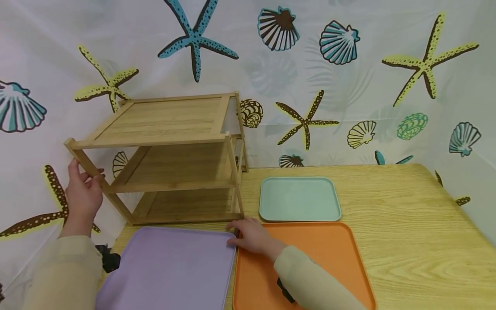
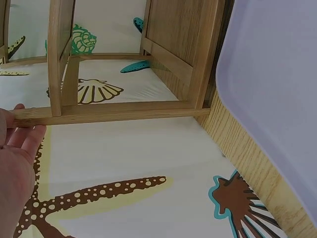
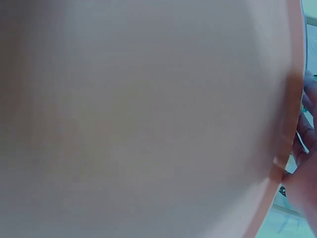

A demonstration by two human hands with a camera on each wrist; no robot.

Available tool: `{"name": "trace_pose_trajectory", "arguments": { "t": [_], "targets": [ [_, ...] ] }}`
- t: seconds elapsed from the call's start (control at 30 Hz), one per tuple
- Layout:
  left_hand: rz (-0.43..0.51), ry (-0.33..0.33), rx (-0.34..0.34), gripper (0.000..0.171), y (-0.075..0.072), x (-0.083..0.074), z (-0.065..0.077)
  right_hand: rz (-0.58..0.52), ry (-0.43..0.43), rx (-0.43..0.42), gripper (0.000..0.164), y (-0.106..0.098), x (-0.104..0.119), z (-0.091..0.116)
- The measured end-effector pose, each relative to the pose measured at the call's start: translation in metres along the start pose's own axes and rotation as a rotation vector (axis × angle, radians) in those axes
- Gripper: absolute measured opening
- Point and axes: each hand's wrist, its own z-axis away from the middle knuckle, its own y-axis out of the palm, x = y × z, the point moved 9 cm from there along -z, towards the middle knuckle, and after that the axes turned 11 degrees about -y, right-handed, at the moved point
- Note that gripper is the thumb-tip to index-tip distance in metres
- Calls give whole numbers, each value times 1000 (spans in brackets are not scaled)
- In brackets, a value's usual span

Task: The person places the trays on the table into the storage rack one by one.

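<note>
A three-tier wooden shelf rack (image 1: 174, 116) stands at the back left. My left hand (image 1: 83, 191) grips its front left post below the top tier; in the left wrist view its fingers (image 2: 34, 141) lie around that post (image 2: 124, 112). My right hand (image 1: 253, 236) rests low at the foot of the front right post, over the upper left corner of the orange tray (image 1: 314, 249). Its thumb and forefinger point left, spread apart, toward the lavender tray (image 1: 182, 267). The right wrist view has the right hand (image 3: 302, 173) beside the rim of a blurred, close surface.
Behind the orange tray lies a pale green tray (image 1: 300, 200). The wood-grain table (image 1: 418, 224) runs on to the right. A white cloth (image 1: 348, 86) with starfish and shell prints hangs behind and down the left side, close to the rack.
</note>
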Motion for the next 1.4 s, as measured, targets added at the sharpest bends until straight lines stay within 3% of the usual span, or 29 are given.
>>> {"name": "trace_pose_trajectory", "arguments": {
  "t": [0.23,0.43,0.57,0.73,0.9,1.27,1.4],
  "targets": [
    [8,-3,1,62,0,2,-2,-53,37,-82,18,1,-6,-4],
    [14,-3,8,63,2,2,-1,-192,17,-190,13,-5,-7,-4],
    [4,-2,6,63,3,-1,1,-218,10,-209,14,-13,-7,0],
    [-15,4,-10,60,1,-5,3,-145,-1,-215,15,-33,-10,6],
    [-16,-10,-6,61,0,-3,3,-153,9,-176,16,-35,-16,10],
    [-9,-26,16,61,2,0,3,-389,77,-197,21,-26,-27,23],
    [-3,-29,27,61,3,-2,4,-580,132,-200,41,-20,-35,28]
  ]
}}
